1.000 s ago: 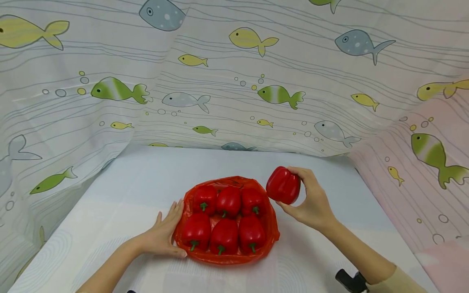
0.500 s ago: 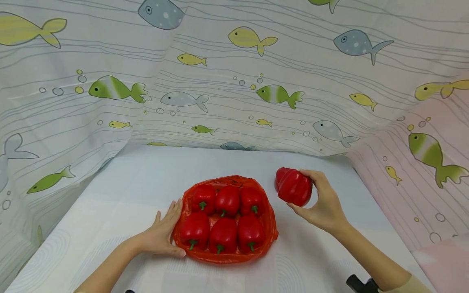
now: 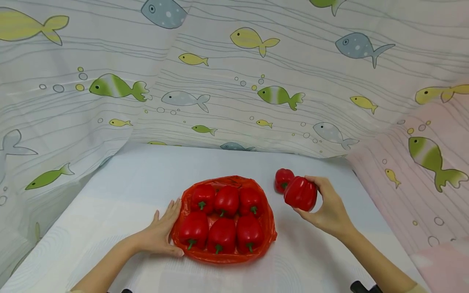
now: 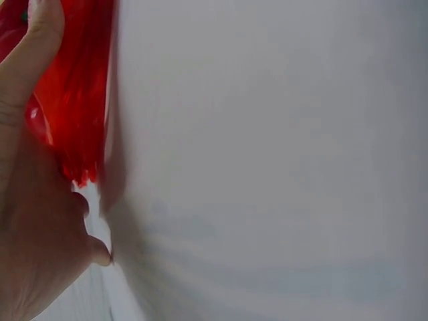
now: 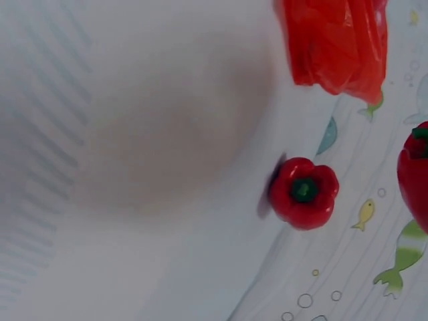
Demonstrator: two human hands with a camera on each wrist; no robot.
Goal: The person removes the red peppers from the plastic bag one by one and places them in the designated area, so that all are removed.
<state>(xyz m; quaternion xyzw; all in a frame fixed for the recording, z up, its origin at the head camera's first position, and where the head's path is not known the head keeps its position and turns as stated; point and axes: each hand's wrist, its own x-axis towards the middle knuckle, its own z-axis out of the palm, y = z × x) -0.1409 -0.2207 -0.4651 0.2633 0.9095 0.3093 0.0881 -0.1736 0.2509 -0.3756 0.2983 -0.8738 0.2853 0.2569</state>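
A red-orange basket (image 3: pixel 274 236), lined with thin plastic, holds several red peppers (image 3: pixel 221 235) with green stems. My left hand (image 3: pixel 159 236) rests against its left side, fingers spread; the left wrist view shows the same hand (image 4: pixel 40 227) beside the red plastic (image 4: pixel 80 87). Right of the basket, my right hand (image 3: pixel 329 209) grips a red pepper (image 3: pixel 301 193) between thumb and fingers. Just behind it another pepper (image 3: pixel 283 179) stands on the table. The right wrist view shows the standing pepper (image 5: pixel 304 194) and part of the held one (image 5: pixel 416 177); the right hand is outside that view.
A white cloth with pale patterns covers the table (image 3: pixel 154 179). Curtains printed with fish (image 3: pixel 220 81) hang behind it and along both sides. Dark wrist devices (image 3: pixel 360 287) show at the bottom edge.
My right hand has moved right, away from the basket, and slightly toward me with its pepper. The standing pepper behind it has come into view. My left hand has stayed at the basket.
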